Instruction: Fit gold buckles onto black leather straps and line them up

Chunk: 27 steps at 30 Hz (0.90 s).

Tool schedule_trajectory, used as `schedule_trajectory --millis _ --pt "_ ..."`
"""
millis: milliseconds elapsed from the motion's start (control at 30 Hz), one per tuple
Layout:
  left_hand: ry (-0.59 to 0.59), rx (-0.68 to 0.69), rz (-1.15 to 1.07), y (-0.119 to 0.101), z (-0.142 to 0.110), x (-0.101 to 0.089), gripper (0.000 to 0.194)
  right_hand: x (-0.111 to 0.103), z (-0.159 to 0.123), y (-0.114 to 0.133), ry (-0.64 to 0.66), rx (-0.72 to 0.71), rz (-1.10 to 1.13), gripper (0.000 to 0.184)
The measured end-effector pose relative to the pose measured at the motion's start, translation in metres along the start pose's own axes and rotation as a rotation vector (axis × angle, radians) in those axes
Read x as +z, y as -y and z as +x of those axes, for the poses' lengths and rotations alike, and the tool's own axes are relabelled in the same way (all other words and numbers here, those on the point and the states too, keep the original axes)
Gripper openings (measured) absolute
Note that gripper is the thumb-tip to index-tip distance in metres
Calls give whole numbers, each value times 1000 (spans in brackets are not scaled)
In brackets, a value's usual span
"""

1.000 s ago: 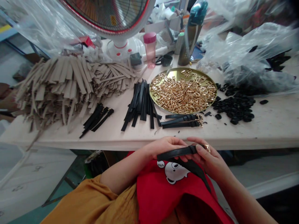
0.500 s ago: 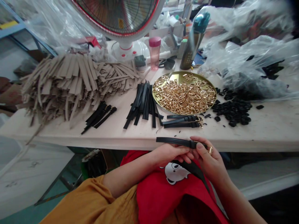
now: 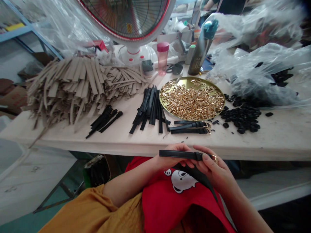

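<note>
A black strap (image 3: pixel 178 154) with a loop keeper lies across my hands at the table's front edge. My right hand (image 3: pixel 215 166) pinches its right end between thumb and fingers, beside a gold buckle (image 3: pixel 214 158). Behind and below the strap, my left hand (image 3: pixel 167 161) grips it near the keeper; part of its fingers is hidden by the strap. Another dark length hangs beneath my hands over the red apron (image 3: pixel 157 200). Just beyond, several buckled black straps (image 3: pixel 189 130) rest in front of a gold tray (image 3: pixel 163 105) heaped with gold buckles (image 3: pixel 194 102).
Plain black straps (image 3: pixel 152 106) lie left of the tray, with a few more (image 3: pixel 104 119) farther left. A big pile of grey-beige strips (image 3: pixel 70 81) covers the table's left. Black loops (image 3: pixel 243 116) and a plastic bag (image 3: pixel 262 77) lie right. A fan (image 3: pixel 131 48) and pink-lidded bottle (image 3: pixel 162 58) stand behind.
The strap has come slightly lower and left, turning flatter toward me. My left fingers have moved up behind it, and my right hand still pinches the buckle end.
</note>
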<state>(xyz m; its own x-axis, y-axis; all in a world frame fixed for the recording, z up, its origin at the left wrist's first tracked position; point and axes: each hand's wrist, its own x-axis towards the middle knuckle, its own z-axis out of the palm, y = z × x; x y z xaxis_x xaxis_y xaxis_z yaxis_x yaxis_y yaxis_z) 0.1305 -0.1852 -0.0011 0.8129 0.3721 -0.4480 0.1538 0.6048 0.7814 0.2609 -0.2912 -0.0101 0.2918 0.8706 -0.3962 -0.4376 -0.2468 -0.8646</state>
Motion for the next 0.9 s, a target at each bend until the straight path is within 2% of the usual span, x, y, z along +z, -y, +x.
schedule_trajectory --millis 100,167,300,400,533,633,733,900 --pt "-6 19 49 0 0 -2 43 -6 -2 3 71 28 -116 41" --pt "26 6 65 -1 -1 -3 47 -10 -3 6 115 -2 -225 40" --pt "16 -37 133 -4 -2 0 39 -15 -4 5 166 -89 -361 36" --pt "-5 -66 87 -7 1 6 29 -12 -2 0 92 -130 -305 36" --pt "35 -132 -216 -5 5 10 25 -3 1 -2 -68 -219 -223 34" --pt "71 -160 -357 -2 5 9 25 3 3 3 -78 -251 -281 34" --pt "63 -126 -330 2 5 5 31 5 3 7 -44 -263 -340 35" --pt "-25 -5 -128 4 3 1 35 2 7 4 10 -222 -438 38"
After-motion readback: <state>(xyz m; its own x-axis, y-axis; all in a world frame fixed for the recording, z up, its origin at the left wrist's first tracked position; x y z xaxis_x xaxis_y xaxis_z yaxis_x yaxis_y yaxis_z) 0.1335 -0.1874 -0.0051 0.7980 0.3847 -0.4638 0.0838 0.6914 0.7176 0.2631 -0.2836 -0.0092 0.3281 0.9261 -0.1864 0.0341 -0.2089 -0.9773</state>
